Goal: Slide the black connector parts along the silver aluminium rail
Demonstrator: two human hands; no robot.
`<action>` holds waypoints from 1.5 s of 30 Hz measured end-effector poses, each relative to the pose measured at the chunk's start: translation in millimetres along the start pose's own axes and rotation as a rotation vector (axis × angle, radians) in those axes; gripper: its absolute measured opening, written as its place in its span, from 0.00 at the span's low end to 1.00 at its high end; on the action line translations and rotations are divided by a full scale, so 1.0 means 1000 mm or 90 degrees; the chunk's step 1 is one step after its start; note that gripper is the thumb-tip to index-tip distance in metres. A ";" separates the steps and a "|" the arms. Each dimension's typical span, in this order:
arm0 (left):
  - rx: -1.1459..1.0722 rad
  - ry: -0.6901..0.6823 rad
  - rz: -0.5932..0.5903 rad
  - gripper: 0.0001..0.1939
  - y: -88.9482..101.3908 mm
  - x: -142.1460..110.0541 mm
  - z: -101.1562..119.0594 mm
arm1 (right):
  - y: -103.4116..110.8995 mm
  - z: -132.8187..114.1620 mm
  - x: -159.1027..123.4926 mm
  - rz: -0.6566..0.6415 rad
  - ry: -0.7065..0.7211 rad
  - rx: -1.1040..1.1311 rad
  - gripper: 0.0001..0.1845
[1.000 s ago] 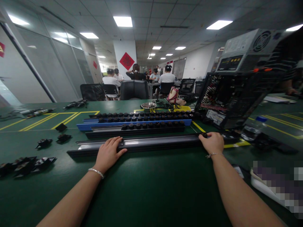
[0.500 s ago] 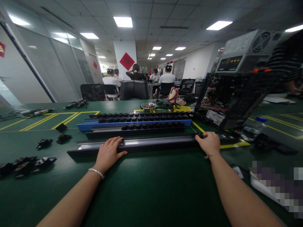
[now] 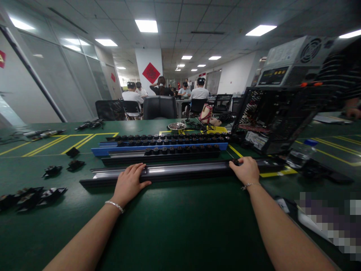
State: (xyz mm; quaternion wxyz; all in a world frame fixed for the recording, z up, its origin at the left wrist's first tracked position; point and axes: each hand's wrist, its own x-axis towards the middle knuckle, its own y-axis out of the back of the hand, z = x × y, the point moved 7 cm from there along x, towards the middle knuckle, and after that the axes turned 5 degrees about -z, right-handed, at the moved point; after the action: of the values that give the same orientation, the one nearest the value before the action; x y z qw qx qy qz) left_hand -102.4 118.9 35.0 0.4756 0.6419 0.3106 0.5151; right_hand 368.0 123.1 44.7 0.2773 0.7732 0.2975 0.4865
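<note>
A long black rail with a shiny metal channel lies across the green table in front of me. Near its left end, my left hand grips it, fingers over the top and thumb along the near side. Toward the right, my right hand pinches a small black part at the channel; the fingers partly hide it. Behind lie a shorter black rail and a blue rail, with rows of small black socket-like modules along them. Several loose modules sit on the left.
An open computer case with power supplies on top stands at right. Near it are a water bottle and a black object. A metal dish and a yellow tray lie behind the rails. Another person's hand shows far right.
My right hand has slid slightly left along the rail with the small black part. My left hand stays in place on the rail.
</note>
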 end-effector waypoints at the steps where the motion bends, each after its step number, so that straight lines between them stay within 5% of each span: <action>1: -0.002 0.000 0.001 0.33 0.000 0.000 0.000 | 0.000 -0.001 0.000 0.000 0.004 0.001 0.15; 45: 0.010 0.010 -0.021 0.27 0.000 0.000 0.000 | -0.004 -0.031 -0.004 -0.041 0.116 0.057 0.18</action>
State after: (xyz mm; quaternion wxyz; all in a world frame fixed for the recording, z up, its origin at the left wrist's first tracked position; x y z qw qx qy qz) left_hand -103.0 118.7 35.0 0.4767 0.6363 0.3289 0.5096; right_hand 337.6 126.9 50.5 0.2298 0.7275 0.3676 0.5318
